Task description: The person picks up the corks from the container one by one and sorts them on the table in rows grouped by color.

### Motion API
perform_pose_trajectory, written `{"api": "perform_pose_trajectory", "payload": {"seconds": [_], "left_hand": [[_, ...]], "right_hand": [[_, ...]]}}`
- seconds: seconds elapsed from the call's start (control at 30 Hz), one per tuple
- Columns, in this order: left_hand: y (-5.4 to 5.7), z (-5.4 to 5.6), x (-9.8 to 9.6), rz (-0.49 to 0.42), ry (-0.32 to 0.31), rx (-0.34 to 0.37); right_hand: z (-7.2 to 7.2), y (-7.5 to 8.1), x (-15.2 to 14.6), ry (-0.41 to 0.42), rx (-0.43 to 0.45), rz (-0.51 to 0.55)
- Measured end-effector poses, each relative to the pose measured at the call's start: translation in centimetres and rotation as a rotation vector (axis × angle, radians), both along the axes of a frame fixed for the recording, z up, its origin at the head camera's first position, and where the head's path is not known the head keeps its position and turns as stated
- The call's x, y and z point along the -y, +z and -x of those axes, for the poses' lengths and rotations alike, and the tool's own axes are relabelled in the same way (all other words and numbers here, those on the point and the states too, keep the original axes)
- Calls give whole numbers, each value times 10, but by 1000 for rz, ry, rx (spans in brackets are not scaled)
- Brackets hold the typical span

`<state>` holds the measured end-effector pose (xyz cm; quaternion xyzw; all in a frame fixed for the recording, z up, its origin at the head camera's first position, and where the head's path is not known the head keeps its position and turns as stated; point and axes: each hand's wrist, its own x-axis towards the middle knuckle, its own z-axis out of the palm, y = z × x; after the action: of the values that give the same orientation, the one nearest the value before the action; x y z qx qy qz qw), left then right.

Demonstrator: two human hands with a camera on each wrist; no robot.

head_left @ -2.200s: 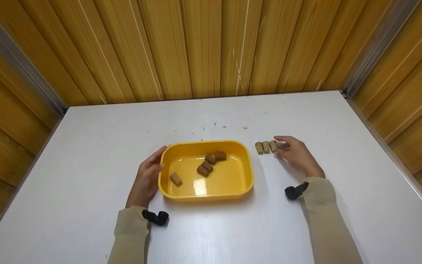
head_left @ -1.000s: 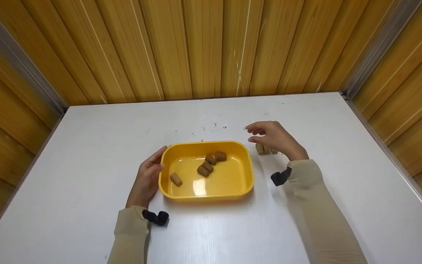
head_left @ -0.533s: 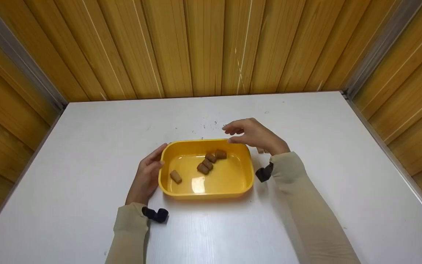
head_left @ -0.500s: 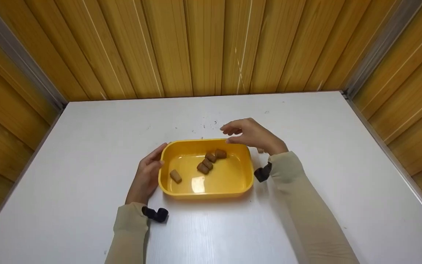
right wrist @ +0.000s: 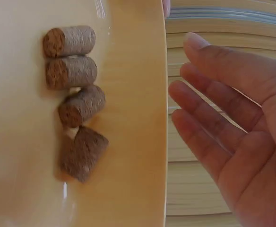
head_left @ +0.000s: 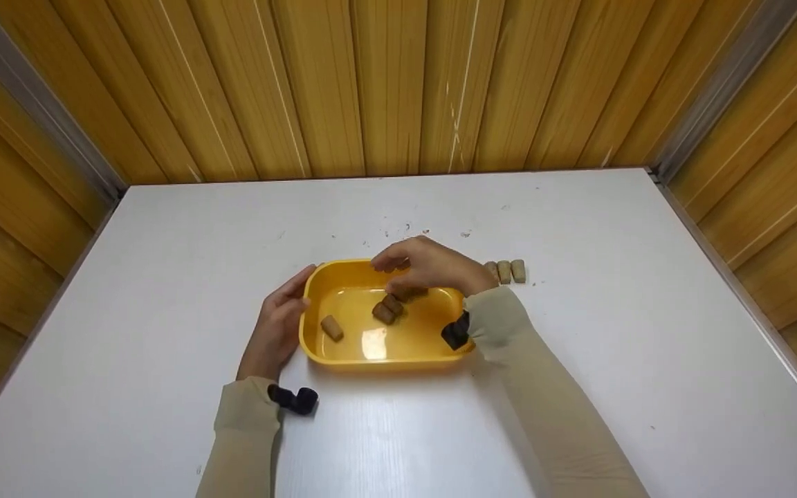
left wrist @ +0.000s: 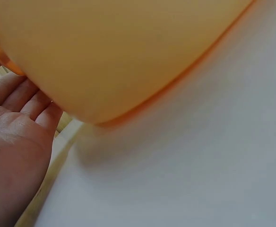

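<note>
A yellow plastic tub [head_left: 385, 365] stands on the table in the head view. My left hand [head_left: 277, 321] grips its left side, thumb at the rim and fingers along the outer wall; the left wrist view shows the fingers [left wrist: 22, 94] going behind the tub. Over the tub's far edge hovers my right hand [head_left: 433, 266], fingers loosely bent. Nothing is between its thumb and fingers in the right wrist view. Inside lie several brown corks [right wrist: 76, 73] in a crooked row, partly hidden by that hand in the head view. One lighter cork [head_left: 331, 328] lies apart at the tub's left.
Three pale corks [head_left: 504, 272] stand side by side on the white table [head_left: 385, 443], right of the tub, the leftmost partly covered by my right wrist. Small dark crumbs [head_left: 407, 227] dot the table behind the tub. Yellow slatted walls [head_left: 385, 90] enclose the back and sides.
My right hand has left the last pale cork on the right of the table row and moved left, over the tub. My left hand stays on the tub.
</note>
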<state>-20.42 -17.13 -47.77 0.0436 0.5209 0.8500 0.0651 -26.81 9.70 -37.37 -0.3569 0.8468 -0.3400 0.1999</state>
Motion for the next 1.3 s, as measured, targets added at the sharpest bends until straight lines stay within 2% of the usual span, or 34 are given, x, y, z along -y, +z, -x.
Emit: {"api": "perform_pose_trajectory", "payload": {"seconds": [0.33, 0.53, 0.7, 0.97, 1.17, 1.3], "left_hand": [[1, 1, 0, 27, -3, 6], [1, 1, -2, 37, 24, 13], [0, 1, -2, 12, 39, 16], [1, 0, 0, 42, 15, 7], [1, 0, -1, -1, 21, 13], [1, 0, -2, -3, 18, 12]], "right_hand": [[-1, -13, 32, 55, 135, -46], [-2, -24, 47, 64, 194, -71], [-2, -32, 57, 69, 194, -109], [-2, -36, 68, 117, 191, -138], [-2, -41, 73, 174, 107, -154], [-4, -42, 75, 176, 98, -181]]}}
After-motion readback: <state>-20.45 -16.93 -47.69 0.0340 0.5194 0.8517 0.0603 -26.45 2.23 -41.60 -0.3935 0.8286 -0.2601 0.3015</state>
